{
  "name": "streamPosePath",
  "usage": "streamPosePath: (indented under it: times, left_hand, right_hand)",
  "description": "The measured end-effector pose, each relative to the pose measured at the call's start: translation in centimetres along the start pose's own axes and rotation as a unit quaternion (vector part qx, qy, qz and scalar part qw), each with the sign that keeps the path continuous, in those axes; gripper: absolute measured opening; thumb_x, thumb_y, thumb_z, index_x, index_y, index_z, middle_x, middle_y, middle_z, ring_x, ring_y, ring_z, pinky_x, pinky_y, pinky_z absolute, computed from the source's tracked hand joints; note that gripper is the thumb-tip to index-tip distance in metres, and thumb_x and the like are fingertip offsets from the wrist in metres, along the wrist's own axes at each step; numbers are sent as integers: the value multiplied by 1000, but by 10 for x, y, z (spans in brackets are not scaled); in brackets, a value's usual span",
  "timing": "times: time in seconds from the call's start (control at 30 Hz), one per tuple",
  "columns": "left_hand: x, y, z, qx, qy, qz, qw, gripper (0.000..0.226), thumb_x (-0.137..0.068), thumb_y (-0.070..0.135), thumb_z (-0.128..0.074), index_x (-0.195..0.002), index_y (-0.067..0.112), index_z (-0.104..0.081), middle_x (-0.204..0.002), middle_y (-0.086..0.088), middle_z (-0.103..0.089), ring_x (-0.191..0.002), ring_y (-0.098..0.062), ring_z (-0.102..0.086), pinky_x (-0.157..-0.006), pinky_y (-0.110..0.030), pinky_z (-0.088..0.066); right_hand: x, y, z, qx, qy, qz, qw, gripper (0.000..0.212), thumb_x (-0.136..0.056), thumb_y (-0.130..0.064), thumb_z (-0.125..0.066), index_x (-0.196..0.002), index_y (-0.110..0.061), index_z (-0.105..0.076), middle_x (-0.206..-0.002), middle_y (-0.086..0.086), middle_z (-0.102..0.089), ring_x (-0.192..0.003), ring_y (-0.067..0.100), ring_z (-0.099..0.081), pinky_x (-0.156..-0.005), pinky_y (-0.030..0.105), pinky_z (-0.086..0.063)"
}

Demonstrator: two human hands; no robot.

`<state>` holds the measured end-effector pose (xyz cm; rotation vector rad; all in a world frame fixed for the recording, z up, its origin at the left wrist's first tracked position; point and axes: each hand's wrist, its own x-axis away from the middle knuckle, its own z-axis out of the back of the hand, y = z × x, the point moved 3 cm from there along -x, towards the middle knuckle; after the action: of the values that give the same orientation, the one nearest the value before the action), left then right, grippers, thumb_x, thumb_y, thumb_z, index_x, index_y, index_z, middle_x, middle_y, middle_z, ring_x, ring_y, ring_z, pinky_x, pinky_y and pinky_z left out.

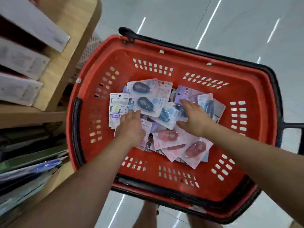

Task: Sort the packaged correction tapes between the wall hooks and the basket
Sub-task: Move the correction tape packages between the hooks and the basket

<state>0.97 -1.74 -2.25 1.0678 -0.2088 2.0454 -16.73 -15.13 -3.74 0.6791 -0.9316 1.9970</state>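
A red plastic basket (164, 51) with black handles sits below me on the floor. A loose pile of packaged correction tapes fills its bottom: dark blue ones (145, 103) at the back, pink ones (167, 136) at the front, lilac cards (184, 94) on the right. Both my hands reach into the pile. My left hand (130, 125) lies on the left side, fingertips at the edge of a blue pack. My right hand (194, 116) rests flat on the packs at the right, fingers spread. Whether either hand grips a pack is hidden. No wall hooks are in view.
A wooden shelf unit (69, 51) stands at the left with white boxes (24, 60) on its upper shelves and folders (32, 163) lower down. A shiny pale floor (230, 22) surrounds the basket. My legs show below the basket's near rim.
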Motion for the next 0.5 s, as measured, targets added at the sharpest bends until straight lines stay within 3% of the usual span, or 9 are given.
streamPosePath:
  times: [0.1,0.23,0.33,0.43,0.5]
  left_hand:
    - [-14,-7,-6,-71,-11,21,997,82,-90,30,-66,-154,24,-15,-159,-5,-17,-142,-31,-20,-106,-49,-37]
    - [-20,-9,2,-190,36,8,981,54,-84,41,-71,-131,26,-49,-131,-1,-45,-125,-25,-37,-96,-43,-34]
    - [-11,-11,12,-172,44,-5,984,33,-82,47,-71,-110,32,-65,-117,6,-56,-116,-21,-41,-85,-38,-28]
    - [0,-16,18,17,83,-14,996,15,-86,38,-73,-98,29,-70,-97,9,-60,-106,-20,-50,-83,-32,-31]
    - [2,-19,19,244,88,11,966,7,-88,24,-73,-90,22,-66,-81,7,-61,-84,-19,-57,-73,-28,-39]
  right_hand:
    - [-12,2,-9,69,5,-17,997,90,-85,-40,-71,-155,-24,-16,-161,6,-20,-146,30,-21,-112,55,-30]
    - [-14,0,-9,91,28,-42,995,81,-73,-50,-81,-136,-23,-40,-132,8,-45,-125,32,-43,-98,52,-41]
    - [-8,-1,3,59,39,-63,995,65,-68,-60,-78,-110,-17,-53,-117,11,-50,-112,31,-51,-89,48,-50]
    - [5,2,17,3,52,-97,994,66,-70,-64,-73,-106,-11,-56,-115,14,-50,-110,30,-49,-89,41,-48]
    - [14,5,23,-104,47,-122,986,70,-70,-58,-79,-110,-9,-49,-107,7,-52,-98,23,-52,-77,36,-46]
